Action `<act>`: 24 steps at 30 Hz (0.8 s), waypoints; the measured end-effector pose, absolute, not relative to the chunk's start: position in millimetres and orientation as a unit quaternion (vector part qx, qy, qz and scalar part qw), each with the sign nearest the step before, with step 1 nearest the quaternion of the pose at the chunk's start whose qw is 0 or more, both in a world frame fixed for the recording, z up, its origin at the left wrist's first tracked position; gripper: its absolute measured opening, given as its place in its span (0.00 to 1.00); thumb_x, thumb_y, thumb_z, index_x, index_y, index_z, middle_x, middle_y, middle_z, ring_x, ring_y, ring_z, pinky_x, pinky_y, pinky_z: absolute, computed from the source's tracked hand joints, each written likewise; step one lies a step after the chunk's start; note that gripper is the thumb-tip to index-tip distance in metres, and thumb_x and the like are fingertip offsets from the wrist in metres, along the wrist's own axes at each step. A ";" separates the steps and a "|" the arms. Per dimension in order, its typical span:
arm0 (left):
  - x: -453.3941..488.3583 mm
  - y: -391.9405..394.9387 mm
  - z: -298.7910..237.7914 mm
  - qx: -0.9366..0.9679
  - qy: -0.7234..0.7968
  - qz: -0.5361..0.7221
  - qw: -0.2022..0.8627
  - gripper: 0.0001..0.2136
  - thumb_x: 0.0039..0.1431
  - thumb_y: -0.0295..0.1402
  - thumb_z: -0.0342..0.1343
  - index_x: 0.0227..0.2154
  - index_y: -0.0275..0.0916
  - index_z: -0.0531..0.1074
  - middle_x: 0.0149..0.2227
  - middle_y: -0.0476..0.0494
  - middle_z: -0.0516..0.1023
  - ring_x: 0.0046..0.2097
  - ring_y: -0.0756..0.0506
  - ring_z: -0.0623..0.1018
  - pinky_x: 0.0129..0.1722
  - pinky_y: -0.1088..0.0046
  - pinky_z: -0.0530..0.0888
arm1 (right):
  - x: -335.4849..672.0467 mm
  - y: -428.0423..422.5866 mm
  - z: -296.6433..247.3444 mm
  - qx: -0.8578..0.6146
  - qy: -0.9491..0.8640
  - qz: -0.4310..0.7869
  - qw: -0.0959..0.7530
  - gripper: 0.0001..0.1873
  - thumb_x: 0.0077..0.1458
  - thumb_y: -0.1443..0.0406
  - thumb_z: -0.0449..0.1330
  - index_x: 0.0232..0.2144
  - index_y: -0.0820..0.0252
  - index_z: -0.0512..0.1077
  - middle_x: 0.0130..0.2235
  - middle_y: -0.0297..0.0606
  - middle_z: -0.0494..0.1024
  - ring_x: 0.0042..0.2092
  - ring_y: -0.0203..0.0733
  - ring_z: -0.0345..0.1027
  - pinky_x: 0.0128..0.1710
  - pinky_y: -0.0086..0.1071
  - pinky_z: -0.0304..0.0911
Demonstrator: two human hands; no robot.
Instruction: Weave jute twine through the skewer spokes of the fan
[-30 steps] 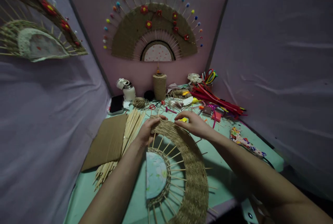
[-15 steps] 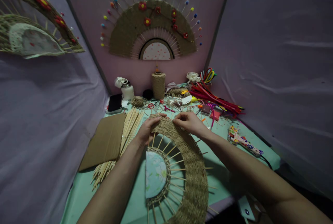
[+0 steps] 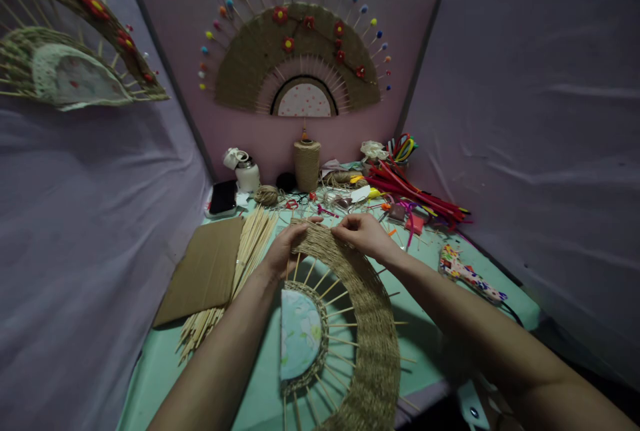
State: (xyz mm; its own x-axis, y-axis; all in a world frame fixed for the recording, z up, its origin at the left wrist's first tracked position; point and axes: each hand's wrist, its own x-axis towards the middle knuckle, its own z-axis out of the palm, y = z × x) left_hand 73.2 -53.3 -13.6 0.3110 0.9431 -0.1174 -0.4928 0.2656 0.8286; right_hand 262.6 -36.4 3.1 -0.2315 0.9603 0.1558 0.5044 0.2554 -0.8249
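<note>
A woven twine fan (image 3: 373,324) on thin wooden sticks is held up over the table, its curved band bulging to the right. At its centre is a half-round pad of light blue floral cloth (image 3: 300,337) edged with twine. My left hand (image 3: 291,247) grips the band's upper end, thumb in front and fingers behind. On the band's outer edge, my right hand (image 3: 363,234) pinches with thumb and forefinger near a stick; any strand between the fingertips is too small to make out. Stick tips poke out past the outer rim.
Cardboard (image 3: 200,277) and a bundle of wooden sticks (image 3: 253,237) lie at left. Behind stand a twine spool (image 3: 307,165), a white jar (image 3: 247,176) and red pipe cleaners (image 3: 415,191). A floral-patterned glue gun (image 3: 470,274) rests at right. A finished fan (image 3: 240,64) hangs on the back wall.
The view has shifted slightly, so the background sits a little lower and to the right. Both hands keep nearly the same places on the fan.
</note>
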 end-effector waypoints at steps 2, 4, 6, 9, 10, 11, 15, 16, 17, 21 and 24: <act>73.2 -53.2 -13.4 0.352 0.316 0.494 0.730 0.19 0.48 0.33 0.58 0.44 0.35 0.74 0.35 0.42 0.79 0.33 0.47 0.76 0.33 0.74 0.70 | 261.9 -36.5 3.4 -0.516 -0.712 0.325 0.347 0.16 0.45 0.55 0.58 0.20 0.64 0.69 0.20 0.32 0.68 0.23 0.31 0.57 0.22 0.25 0.52; 73.1 -53.1 -13.3 0.350 0.316 0.494 0.731 0.19 0.48 0.32 0.58 0.45 0.35 0.73 0.34 0.42 0.79 0.33 0.47 0.76 0.32 0.74 0.70 | 261.3 -37.0 4.0 -0.515 -0.716 0.318 0.347 0.17 0.46 0.54 0.58 0.20 0.63 0.69 0.20 0.32 0.67 0.22 0.31 0.57 0.23 0.25 0.52; 73.0 -53.1 -13.3 0.348 0.316 0.496 0.730 0.19 0.48 0.32 0.58 0.45 0.34 0.73 0.34 0.42 0.79 0.32 0.48 0.76 0.32 0.74 0.70 | 261.1 -38.0 5.0 -0.511 -0.723 0.311 0.345 0.17 0.46 0.53 0.58 0.21 0.63 0.69 0.20 0.32 0.68 0.23 0.32 0.58 0.24 0.26 0.53; 73.2 -52.8 -13.8 0.342 0.318 0.504 0.727 0.19 0.47 0.31 0.59 0.44 0.34 0.73 0.34 0.42 0.79 0.31 0.48 0.76 0.31 0.75 0.71 | 263.2 -39.0 7.7 -0.503 -0.732 0.306 0.343 0.19 0.47 0.51 0.58 0.23 0.63 0.70 0.23 0.34 0.71 0.25 0.34 0.61 0.25 0.27 0.55; 73.4 -52.5 -14.2 0.340 0.317 0.506 0.727 0.18 0.47 0.31 0.59 0.44 0.33 0.74 0.34 0.42 0.79 0.32 0.48 0.76 0.31 0.75 0.71 | 264.7 -38.7 9.0 -0.503 -0.732 0.305 0.343 0.20 0.47 0.50 0.58 0.24 0.63 0.70 0.24 0.34 0.71 0.26 0.34 0.61 0.26 0.27 0.55; 73.6 -52.2 -14.6 0.339 0.317 0.506 0.727 0.18 0.46 0.30 0.59 0.43 0.33 0.74 0.34 0.41 0.79 0.32 0.48 0.76 0.32 0.75 0.71 | 266.5 -37.8 10.8 -0.503 -0.732 0.304 0.345 0.20 0.48 0.50 0.57 0.26 0.63 0.71 0.25 0.35 0.72 0.27 0.35 0.62 0.27 0.28 0.56; 74.7 -51.6 -16.0 0.340 0.315 0.503 0.729 0.16 0.47 0.30 0.59 0.42 0.33 0.73 0.34 0.40 0.79 0.33 0.47 0.77 0.34 0.74 0.72 | 274.0 -27.8 23.6 -0.482 -0.739 0.287 0.373 0.20 0.51 0.50 0.55 0.30 0.63 0.71 0.30 0.39 0.75 0.32 0.37 0.65 0.32 0.30 0.60; 75.1 -51.9 -16.0 0.339 0.315 0.506 0.728 0.16 0.47 0.29 0.59 0.41 0.33 0.73 0.34 0.40 0.79 0.33 0.47 0.77 0.34 0.74 0.72 | 275.0 -24.1 28.6 -0.467 -0.750 0.279 0.376 0.19 0.51 0.51 0.55 0.31 0.63 0.71 0.32 0.39 0.75 0.33 0.38 0.66 0.34 0.30 0.60; 75.6 -52.4 -15.7 0.338 0.314 0.509 0.727 0.15 0.47 0.29 0.59 0.41 0.33 0.73 0.34 0.41 0.78 0.34 0.47 0.77 0.34 0.74 0.72 | 275.4 -20.1 34.1 -0.450 -0.767 0.271 0.368 0.18 0.51 0.52 0.56 0.31 0.63 0.72 0.32 0.40 0.76 0.34 0.38 0.66 0.35 0.31 0.60; 77.6 -55.0 -13.3 0.337 0.313 0.522 0.718 0.15 0.46 0.27 0.59 0.40 0.35 0.72 0.32 0.44 0.78 0.32 0.49 0.76 0.33 0.75 0.71 | 270.0 -3.9 56.4 -0.392 -0.843 0.268 0.251 0.17 0.51 0.54 0.56 0.31 0.63 0.74 0.31 0.38 0.76 0.32 0.37 0.66 0.31 0.29 0.57; 79.1 -56.1 -11.6 0.335 0.314 0.528 0.714 0.15 0.45 0.27 0.60 0.39 0.35 0.71 0.32 0.45 0.77 0.33 0.48 0.76 0.33 0.74 0.71 | 261.1 7.2 66.9 -0.360 -0.880 0.266 0.161 0.18 0.50 0.53 0.57 0.30 0.64 0.75 0.27 0.36 0.74 0.28 0.34 0.62 0.27 0.27 0.53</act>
